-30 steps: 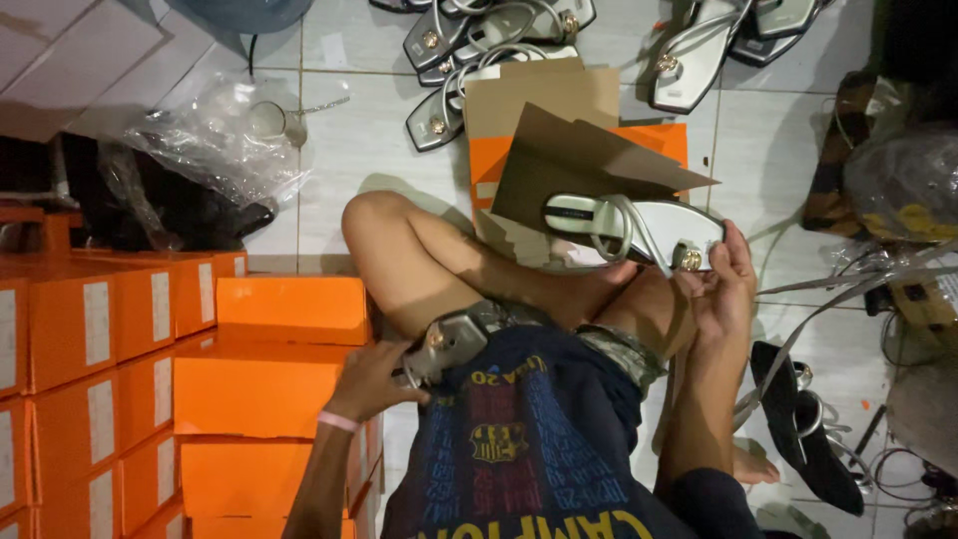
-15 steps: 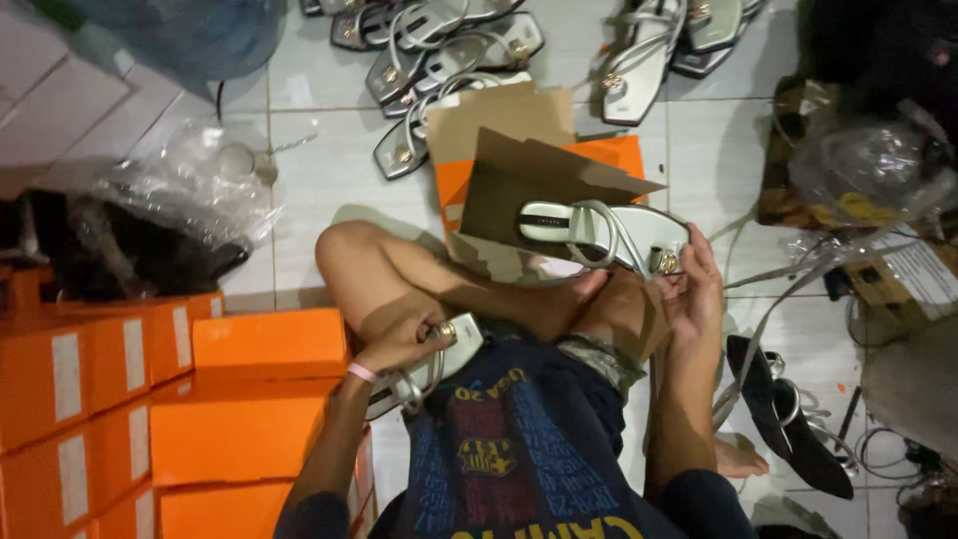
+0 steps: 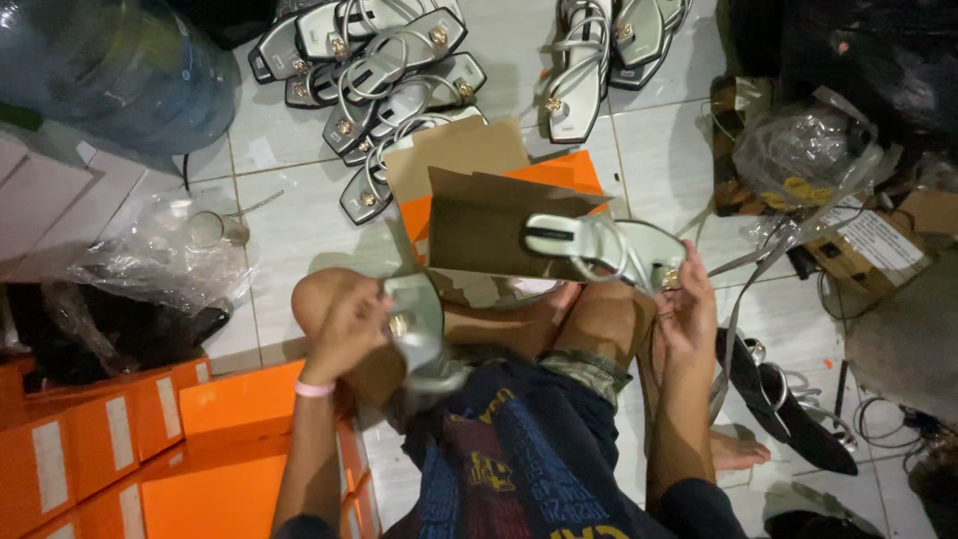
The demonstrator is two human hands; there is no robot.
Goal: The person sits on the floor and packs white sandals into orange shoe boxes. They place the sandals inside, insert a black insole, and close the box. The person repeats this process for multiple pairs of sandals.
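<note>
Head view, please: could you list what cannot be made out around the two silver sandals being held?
- Left hand: its fingers cover part of the silver sandal, which is motion-blurred, so its straps are unclear.
- Open orange box: its inside is hidden by the brown flap and the second sandal held by the right hand.
- Stacked orange boxes: cut off by the left and bottom edges.

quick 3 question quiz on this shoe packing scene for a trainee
1. True or false: the left hand holds a silver sandal.
2. What does the right hand grip? A) tape roll B) second sandal C) plastic bag
3. What colour are the stacked boxes by the left arm?

Key: 1 true; 2 B; 3 orange.
</note>
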